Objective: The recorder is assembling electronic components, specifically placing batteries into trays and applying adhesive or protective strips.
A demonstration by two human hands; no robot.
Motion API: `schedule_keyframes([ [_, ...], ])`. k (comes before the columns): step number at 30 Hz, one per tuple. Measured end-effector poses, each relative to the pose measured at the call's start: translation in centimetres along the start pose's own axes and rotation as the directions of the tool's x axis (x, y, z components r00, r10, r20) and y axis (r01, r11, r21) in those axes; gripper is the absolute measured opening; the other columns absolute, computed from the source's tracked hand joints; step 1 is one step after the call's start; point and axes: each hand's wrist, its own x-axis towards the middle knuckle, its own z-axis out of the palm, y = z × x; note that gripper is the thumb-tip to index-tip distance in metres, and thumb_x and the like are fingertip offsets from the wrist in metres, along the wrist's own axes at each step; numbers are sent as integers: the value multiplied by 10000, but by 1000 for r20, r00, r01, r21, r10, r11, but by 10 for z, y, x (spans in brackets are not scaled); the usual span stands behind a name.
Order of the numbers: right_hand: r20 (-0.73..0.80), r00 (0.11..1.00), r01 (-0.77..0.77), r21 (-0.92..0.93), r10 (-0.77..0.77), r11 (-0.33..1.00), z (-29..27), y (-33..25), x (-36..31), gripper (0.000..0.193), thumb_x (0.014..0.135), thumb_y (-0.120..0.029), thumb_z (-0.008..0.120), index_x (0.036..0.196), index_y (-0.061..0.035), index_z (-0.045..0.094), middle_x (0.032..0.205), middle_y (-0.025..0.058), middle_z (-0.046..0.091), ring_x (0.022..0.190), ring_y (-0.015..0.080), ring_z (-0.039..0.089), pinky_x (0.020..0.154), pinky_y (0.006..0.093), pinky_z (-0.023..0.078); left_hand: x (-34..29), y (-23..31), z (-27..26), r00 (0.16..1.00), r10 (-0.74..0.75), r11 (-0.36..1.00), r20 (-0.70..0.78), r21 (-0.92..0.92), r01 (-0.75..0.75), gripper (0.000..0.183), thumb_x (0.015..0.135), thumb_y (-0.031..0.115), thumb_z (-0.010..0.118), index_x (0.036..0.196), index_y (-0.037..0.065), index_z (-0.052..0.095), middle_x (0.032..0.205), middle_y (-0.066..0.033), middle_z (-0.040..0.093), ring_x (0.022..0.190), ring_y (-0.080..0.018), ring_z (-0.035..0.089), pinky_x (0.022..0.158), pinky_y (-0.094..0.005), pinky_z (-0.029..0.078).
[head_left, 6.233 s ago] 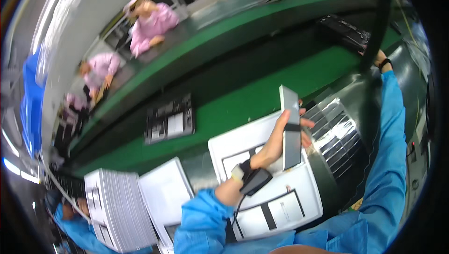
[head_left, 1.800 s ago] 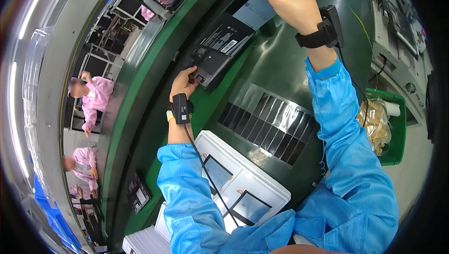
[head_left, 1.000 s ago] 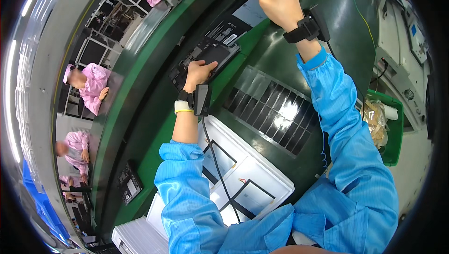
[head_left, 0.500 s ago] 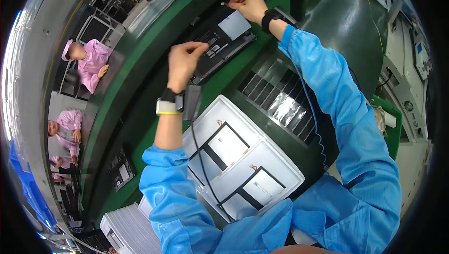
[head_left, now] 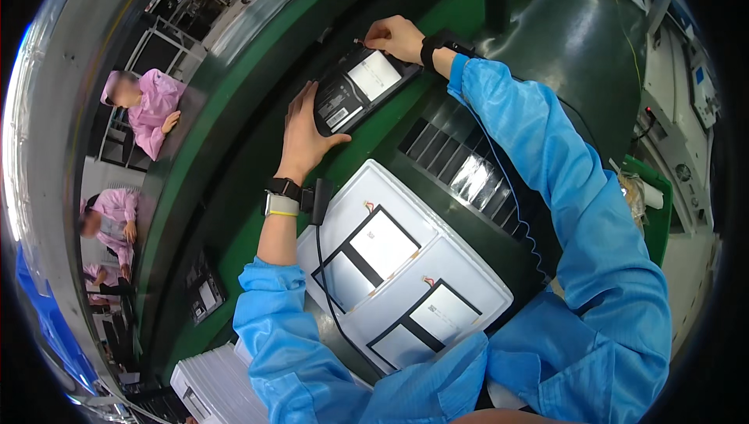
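A black device chassis (head_left: pixel 341 102), which looks like an opened laptop, lies on the green bench strip. A flat battery pack (head_left: pixel 373 74) with a white panel rests in it. My right hand (head_left: pixel 396 39) is at the chassis's far edge, its thumb and fingers pinched on a small cable connector (head_left: pixel 358 42). My left hand (head_left: pixel 306 134) is open along the near left end of the chassis, fingers stretched and thumb apart. Close in front of me, a white plastic tray (head_left: pixel 456 252) holds two battery packs, one of them this battery pack (head_left: pixel 443 311) with short coloured wires.
Dark strips (head_left: pixel 460 170) lie right of the tray. Another opened device (head_left: pixel 204 287) is on the bench at left. Stacked white trays (head_left: pixel 214 393) stand at lower left, a green bin (head_left: pixel 659 213) at right. People in pink (head_left: pixel 148 104) sit beyond the bench. A cable hangs from my left wrist.
My left hand has gone from a pinch to open fingers beside the chassis. My right hand has moved down and left, and the white battery panel now sits lower and farther left.
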Motion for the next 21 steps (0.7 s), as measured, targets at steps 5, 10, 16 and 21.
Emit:
schedule_keyframes([
  [5, 34, 999, 29, -26, -28, 999, 3, 0, -1, 190, 850, -184, 763, 978, -45, 778, 894, 127, 765, 834, 241, 733, 787, 349, 564, -1, 1, 1, 999, -36, 997, 10, -71, 37, 1120, 538, 174, 975, 1496, 46, 410, 1518, -180, 472, 1408, -376, 422, 1184, -460, 364],
  [10, -4, 998, 66, -70, -67, 995, 12, -7, -11, 196, 842, -188, 768, 964, -35, 775, 899, 145, 768, 865, 258, 741, 790, 355, 569, -5, -5, 1, 1000, -16, 999, 15, -44, 16, 1099, 561, 168, 970, 1499, 39, 414, 1490, -205, 492, 1395, -379, 437, 1187, -447, 366],
  [16, 40, 996, 89, -122, -85, 989, 11, -2, -17, 278, 820, -238, 803, 1006, -35, 764, 946, 150, 747, 901, 278, 723, 833, 367, 567, -1, 1, -2, 988, -93, 995, 122, -34, 97, 1076, 592, 172, 963, 1504, 36, 408, 1470, -232, 500, 1395, -386, 440, 1195, -434, 361],
  [21, 334, 894, 421, -391, -300, 819, -8, -17, -36, 723, 712, -383, 898, 1279, -25, 628, 1316, 205, 587, 1247, 349, 566, 1049, 416, 481, -7, -2, -3, 985, -101, 995, 140, -10, 104, 1035, 599, 151, 945, 1479, 47, 409, 1439, -236, 519, 1374, -410, 440, 1160, -462, 390],
])
